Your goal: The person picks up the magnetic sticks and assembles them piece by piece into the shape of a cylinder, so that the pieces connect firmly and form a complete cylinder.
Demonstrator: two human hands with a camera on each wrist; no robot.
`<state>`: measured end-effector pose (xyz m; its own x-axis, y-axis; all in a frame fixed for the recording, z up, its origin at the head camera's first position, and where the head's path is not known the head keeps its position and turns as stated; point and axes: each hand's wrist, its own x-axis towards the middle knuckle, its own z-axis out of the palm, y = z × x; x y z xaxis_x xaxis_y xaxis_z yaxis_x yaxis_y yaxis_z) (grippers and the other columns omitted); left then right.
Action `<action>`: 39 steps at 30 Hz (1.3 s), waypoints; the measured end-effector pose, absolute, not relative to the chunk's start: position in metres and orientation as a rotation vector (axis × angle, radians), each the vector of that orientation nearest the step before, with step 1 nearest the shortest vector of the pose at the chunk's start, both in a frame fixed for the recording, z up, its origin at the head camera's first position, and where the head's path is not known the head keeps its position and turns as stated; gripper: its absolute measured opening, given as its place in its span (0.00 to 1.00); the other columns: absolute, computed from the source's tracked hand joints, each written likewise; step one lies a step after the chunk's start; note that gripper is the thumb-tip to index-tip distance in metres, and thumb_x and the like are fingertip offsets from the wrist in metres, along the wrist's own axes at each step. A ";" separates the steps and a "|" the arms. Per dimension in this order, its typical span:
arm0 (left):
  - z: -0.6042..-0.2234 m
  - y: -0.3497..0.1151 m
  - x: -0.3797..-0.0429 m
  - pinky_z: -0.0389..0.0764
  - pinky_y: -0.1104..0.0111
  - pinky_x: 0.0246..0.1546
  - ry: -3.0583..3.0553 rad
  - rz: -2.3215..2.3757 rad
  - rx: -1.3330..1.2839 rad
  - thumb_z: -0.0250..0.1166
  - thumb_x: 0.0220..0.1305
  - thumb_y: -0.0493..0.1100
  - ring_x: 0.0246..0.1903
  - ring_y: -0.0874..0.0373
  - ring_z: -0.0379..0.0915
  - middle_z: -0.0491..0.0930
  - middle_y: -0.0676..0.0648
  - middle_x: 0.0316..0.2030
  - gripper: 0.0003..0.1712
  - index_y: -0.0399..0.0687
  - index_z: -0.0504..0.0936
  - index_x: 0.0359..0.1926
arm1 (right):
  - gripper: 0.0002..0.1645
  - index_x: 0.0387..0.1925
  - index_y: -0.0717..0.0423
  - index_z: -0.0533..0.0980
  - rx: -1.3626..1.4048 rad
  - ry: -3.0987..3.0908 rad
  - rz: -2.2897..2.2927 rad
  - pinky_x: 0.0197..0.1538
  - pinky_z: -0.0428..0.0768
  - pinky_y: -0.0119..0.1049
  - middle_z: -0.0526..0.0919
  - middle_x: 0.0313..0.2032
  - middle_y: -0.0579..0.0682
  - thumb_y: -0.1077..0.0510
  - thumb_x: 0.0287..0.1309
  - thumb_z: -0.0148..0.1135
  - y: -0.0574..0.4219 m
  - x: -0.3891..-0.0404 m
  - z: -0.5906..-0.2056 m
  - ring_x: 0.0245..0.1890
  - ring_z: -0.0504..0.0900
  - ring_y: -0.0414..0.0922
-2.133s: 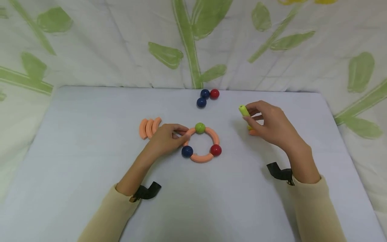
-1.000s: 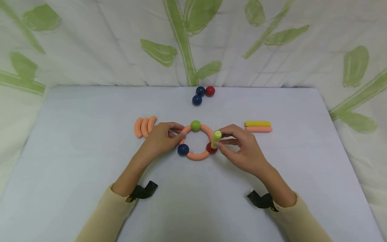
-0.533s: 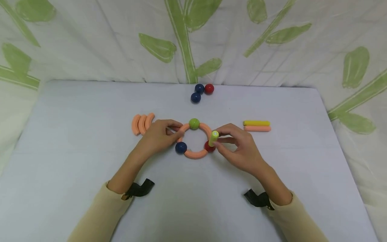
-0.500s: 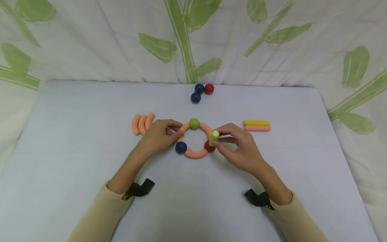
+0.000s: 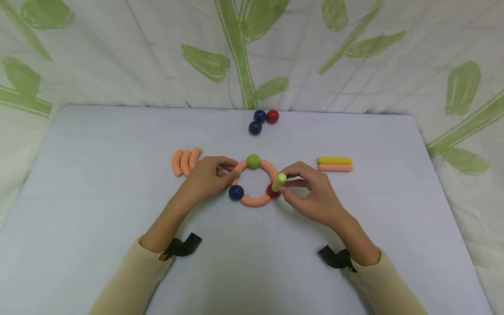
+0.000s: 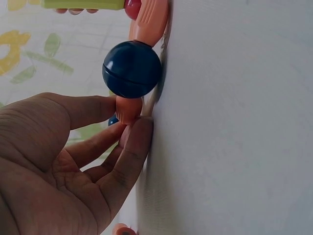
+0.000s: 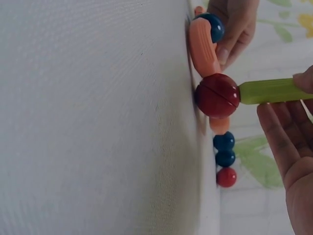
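On the pale table (image 5: 252,271), a ring of three curved pieces (image 5: 255,201) and three balls lay between the person's hands. The left hand (image 5: 210,175) pinched the ring's left curved piece, beside the blue ball (image 5: 236,192), thumb on one side and fingers on the other. The right hand (image 5: 311,192) gripped a green rod (image 5: 279,181) between thumb and fingers, its lower end touching the top of the red ball (image 7: 215,96); how firmly the two were joined could not be told. The rod seemed likely to slip off if the hand let it lean. Sideways pressure might roll the red ball and part it from its curved neighbours, and a tug from the left hand could open the ring near the blue ball.
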<state>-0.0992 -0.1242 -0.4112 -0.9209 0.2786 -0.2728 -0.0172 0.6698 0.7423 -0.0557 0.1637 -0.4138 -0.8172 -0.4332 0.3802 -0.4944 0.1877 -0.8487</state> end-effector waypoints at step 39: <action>-0.408 -0.123 -0.098 0.78 0.68 0.35 2.523 1.141 0.199 0.69 0.72 0.52 0.37 0.56 0.83 0.90 0.47 0.49 0.20 0.50 0.87 0.60 | 0.18 0.47 0.55 0.81 0.948 -2.440 1.665 0.51 0.89 0.36 0.87 0.44 0.49 0.72 0.58 0.73 0.163 -0.055 -0.418 0.48 0.86 0.38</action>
